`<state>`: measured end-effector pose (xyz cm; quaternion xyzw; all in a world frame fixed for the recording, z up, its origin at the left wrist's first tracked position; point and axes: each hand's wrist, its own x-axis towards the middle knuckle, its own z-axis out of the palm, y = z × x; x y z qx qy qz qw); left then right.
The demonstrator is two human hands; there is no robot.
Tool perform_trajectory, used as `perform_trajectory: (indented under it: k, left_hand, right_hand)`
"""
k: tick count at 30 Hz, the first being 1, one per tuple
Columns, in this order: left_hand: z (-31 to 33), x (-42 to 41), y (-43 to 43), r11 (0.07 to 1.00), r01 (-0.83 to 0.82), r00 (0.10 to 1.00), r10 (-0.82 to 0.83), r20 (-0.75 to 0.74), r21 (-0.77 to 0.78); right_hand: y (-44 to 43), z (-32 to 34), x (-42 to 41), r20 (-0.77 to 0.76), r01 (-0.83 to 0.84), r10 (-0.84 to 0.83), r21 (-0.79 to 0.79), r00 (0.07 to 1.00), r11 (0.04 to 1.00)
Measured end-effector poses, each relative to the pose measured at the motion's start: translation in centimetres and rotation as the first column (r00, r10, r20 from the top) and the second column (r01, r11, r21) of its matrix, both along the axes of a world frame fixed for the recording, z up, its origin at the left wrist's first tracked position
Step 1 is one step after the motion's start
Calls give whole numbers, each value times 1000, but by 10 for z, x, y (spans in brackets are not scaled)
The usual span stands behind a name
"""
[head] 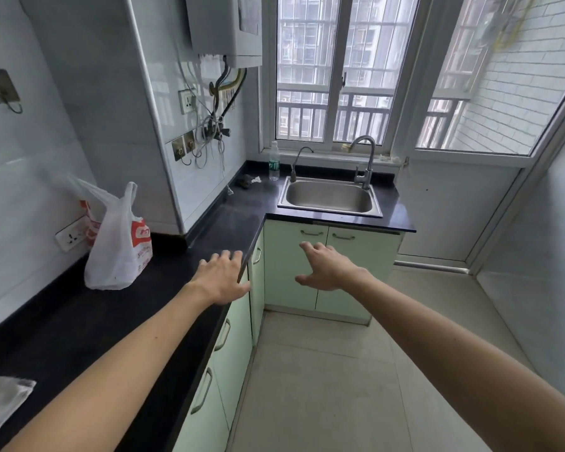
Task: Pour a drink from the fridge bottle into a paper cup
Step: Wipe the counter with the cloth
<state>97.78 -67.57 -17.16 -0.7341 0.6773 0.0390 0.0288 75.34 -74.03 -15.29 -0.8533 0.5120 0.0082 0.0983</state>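
Bottle [274, 162] at countertop [235, 220] back edge, just beside sink [282, 195].

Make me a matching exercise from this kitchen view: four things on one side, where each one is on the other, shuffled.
Things: 1 plastic bag; 2 clear bottle; 3 left hand; 4 right hand.
Places: A before the cabinet doors; B beside the wall socket; C at the counter edge; D left of the sink.
Pairs: 1-B, 2-D, 3-C, 4-A.
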Motion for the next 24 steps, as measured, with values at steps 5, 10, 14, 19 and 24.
perform_trajectory:
  k: [5,10,14,19,24]
  left_hand:
    - [-6,32,-15,996,-89,996,89,0,1]
    - [-7,65,-32,975,-224,974,224,15,-9]
    - [0,94,-42,940,-341,940,341,-3,-20]
    - [7,128,-47,872,-489,872,489,-8,-23]
    - [0,150,-37,770,-638,770,639,-4,9]
  right_hand:
    - [-36,-8,39,3,-98,98,-2,995,995]
    - [-81,-12,83,21,-226,226,-6,974,974]
    - [-120,-7,125,24,-331,331,9,943,944]
    - [-157,-2,185,29,-469,468,11,883,883]
    - [-171,-11,245,17,-625,625,35,781,780]
